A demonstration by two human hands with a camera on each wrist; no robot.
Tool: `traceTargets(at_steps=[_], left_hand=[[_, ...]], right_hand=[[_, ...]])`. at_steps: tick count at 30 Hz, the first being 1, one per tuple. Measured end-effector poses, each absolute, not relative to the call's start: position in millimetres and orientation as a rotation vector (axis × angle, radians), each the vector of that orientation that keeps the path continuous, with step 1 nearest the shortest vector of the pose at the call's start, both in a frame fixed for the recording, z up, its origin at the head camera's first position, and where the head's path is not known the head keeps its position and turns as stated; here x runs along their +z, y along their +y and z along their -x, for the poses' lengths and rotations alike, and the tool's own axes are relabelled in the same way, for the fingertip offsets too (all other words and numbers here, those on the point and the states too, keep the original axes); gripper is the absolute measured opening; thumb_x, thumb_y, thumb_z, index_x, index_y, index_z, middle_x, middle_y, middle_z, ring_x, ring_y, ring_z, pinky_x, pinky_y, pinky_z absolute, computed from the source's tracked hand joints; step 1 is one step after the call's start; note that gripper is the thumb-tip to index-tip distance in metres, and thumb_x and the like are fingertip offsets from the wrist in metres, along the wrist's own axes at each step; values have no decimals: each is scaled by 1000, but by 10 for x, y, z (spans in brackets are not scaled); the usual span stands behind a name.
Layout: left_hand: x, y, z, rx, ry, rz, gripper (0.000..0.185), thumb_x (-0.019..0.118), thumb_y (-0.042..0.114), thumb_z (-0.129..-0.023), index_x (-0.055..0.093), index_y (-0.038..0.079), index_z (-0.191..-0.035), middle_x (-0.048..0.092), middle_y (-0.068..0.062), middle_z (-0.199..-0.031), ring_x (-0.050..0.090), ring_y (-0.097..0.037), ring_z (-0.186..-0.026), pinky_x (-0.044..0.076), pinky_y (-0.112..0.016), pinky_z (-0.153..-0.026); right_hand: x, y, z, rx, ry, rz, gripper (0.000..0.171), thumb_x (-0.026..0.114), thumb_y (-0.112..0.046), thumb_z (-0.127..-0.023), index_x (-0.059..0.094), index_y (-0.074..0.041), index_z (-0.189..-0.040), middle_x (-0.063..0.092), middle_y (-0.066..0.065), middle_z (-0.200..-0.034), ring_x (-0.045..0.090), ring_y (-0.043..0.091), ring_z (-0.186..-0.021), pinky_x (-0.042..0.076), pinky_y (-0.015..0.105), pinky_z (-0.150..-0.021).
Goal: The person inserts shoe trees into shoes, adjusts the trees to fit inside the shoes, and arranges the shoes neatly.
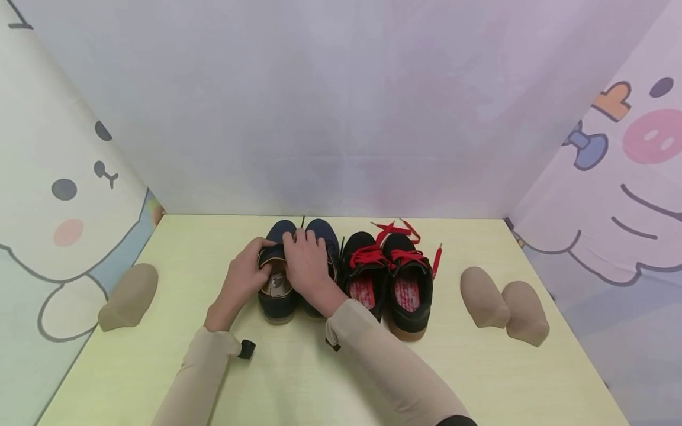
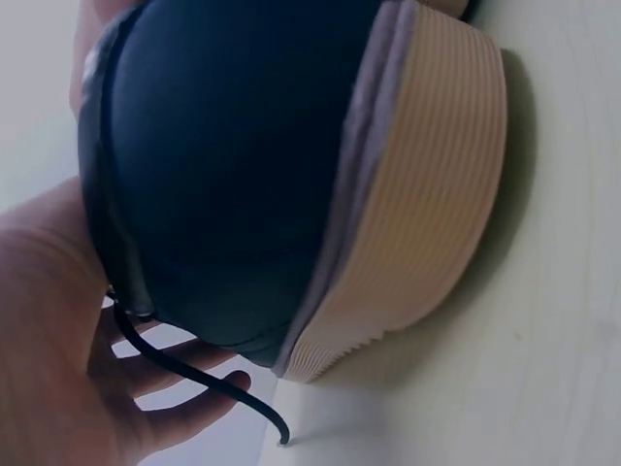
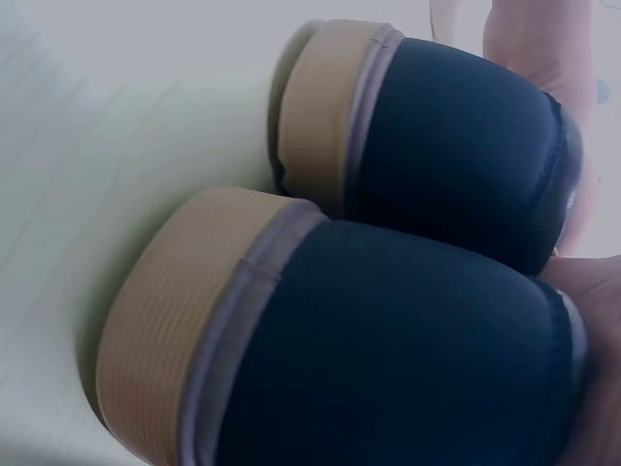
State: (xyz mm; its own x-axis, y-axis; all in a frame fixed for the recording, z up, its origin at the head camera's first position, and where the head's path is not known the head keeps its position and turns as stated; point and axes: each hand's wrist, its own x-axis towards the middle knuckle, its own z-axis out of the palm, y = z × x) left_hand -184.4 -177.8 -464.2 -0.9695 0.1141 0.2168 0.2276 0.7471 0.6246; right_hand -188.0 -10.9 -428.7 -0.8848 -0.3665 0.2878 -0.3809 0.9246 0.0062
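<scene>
Both hands, the left hand [image 1: 246,277] and right hand [image 1: 305,263], grip two navy shoes [image 1: 278,290]; beside stand two black shoes [image 1: 388,278] and three beige shoe forms [image 1: 482,296].

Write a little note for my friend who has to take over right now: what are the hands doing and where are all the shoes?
Left hand: grips the tongue area of the left navy shoe.
Right hand: rests curled over both navy shoes' laces, covering the right navy shoe.
Black shoes with red laces: beside the navy pair, laces loose.
Tan shoe fillers: one at the table's left, two at the right.
Done: both pairs stand side by side.
Left: the fillers are still outside the shoes; whether the navy laces are tied is hidden.
</scene>
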Motion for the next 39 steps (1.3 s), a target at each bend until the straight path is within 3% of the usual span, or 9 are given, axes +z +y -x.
traceTargets(at_steps=[18, 27, 34, 39], left_hand=[[-4558, -1795, 1815, -917, -2777, 357, 43, 76, 0, -90, 62, 7, -131, 67, -20, -136, 64, -43, -126, 53, -60, -102], [-4590, -1779, 1768, -949, -2794, 307, 45, 70, 0, -94, 59, 7, -137, 64, -19, -141, 62, -42, -129, 51, -60, -105], [-4545, -1767, 1616, -930, -2830, 322, 51, 64, 13, -101, 49, 11, -150, 52, -20, -151, 60, -42, -132, 51, -62, -104], [-4494, -1832, 1440, -876, -2832, 333, 59, 63, 26, -104, 42, 14, -157, 45, -19, -159, 56, -44, -137, 51, -64, -103]], right_hand=[[-4245, -179, 1865, 109, -2869, -440, 26, 68, -29, -101, 59, -20, -124, 62, 6, -125, 55, 26, -111, 48, 41, -89], [-4289, -175, 1827, 92, -2853, -455, 22, 65, -27, -103, 58, -19, -121, 62, 6, -123, 55, 26, -109, 48, 41, -89], [-4296, -87, 1753, 81, -2794, -552, 25, 63, -29, -104, 62, -17, -126, 62, 7, -118, 55, 26, -108, 51, 40, -86], [-4258, 25, 1664, 100, -2770, -593, 36, 65, -38, -103, 64, -21, -135, 63, 6, -118, 56, 28, -118, 52, 44, -94]])
